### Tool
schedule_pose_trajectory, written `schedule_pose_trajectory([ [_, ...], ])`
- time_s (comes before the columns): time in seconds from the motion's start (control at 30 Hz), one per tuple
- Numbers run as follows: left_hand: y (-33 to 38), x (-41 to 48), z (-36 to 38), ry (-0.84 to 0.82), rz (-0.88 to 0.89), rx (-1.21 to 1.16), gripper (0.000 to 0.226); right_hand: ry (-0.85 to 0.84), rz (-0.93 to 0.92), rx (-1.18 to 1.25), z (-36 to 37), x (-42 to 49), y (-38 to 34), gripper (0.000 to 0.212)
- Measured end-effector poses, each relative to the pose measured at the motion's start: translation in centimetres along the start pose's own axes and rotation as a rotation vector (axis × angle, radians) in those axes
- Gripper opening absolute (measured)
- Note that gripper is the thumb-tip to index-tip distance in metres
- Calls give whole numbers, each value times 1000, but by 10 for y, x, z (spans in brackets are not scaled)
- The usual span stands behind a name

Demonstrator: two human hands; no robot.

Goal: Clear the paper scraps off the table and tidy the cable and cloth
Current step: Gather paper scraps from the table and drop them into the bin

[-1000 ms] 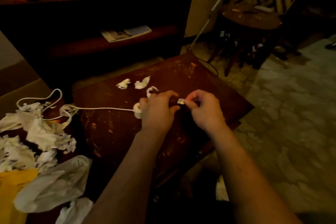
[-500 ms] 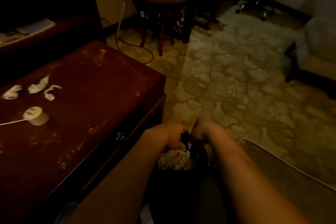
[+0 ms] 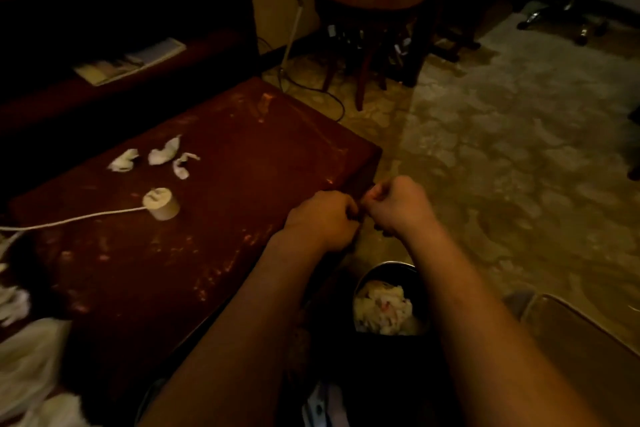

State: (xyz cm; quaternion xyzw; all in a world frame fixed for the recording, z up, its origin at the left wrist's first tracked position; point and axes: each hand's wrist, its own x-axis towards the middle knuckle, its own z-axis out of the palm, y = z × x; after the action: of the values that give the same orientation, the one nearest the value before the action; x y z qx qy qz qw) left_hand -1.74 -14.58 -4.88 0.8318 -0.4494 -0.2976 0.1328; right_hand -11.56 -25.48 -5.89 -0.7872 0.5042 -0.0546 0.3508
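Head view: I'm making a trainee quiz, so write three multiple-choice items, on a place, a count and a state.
1. Where is the bin? A on the person's lap; B on the floor beside the table; C on the table.
2. How many white scraps lie beyond the round end of the cable? A one; B three; C five.
3. The bin is: A empty; B lidded; C holding crumpled paper.
Answers: B, it stands below the table's edge; B, three lie clustered; C, pale paper shows inside.

three crumpled scraps on table, white cable
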Motion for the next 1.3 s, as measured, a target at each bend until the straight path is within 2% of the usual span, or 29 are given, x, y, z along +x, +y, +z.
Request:
schedule_pose_trajectory([
  [0.07, -25, -19, -27, 175, -91, -68, 22, 37, -176, 69, 18, -9, -38, 10],
  [0.17, -72, -51, -59, 472, -231, -133, 15, -42, -382, 155, 56, -29, -94, 3],
  [0.3, -132, -80, -75, 804, -290, -180, 17, -119, -524, 218, 113, -39, -148, 8],
  [0.37, -154, -84, -78, 881, -343, -141, 25, -118, -534, 216, 136, -37, -168, 17],
  [0.47, -185, -84, -79, 764, -499, -120, 50, -124, -561, 149, 179, -32, -195, 42],
  [0.6, -200, -73, -77, 651, -498, -219, 60, -178, -636, -24, 202, -19, -201, 65],
  [0.73, -198, -62, -80, 667, -465, -236, 50, -125, -666, -121, 210, -7, -204, 42],
  [0.87, -196, -57, -79, 638, -438, -214, 47, 12, -543, -6, 207, -4, -202, 28],
  [0.97, -189, -60, -77, 659, -395, -146, 41, -43, -489, 82, 190, -9, -193, 30],
  [1.13, -152, -61, -73, 731, -219, -34, 29, -101, -455, 243, 137, -21, -163, 16],
  [1.23, -120, -51, -64, 603, -12, -211, 19, -158, -351, 463, 87, -24, -119, 20],
  [1.3, -92, -42, -54, 504, 70, -342, 16, -206, -326, 496, 58, -25, -85, 27],
])
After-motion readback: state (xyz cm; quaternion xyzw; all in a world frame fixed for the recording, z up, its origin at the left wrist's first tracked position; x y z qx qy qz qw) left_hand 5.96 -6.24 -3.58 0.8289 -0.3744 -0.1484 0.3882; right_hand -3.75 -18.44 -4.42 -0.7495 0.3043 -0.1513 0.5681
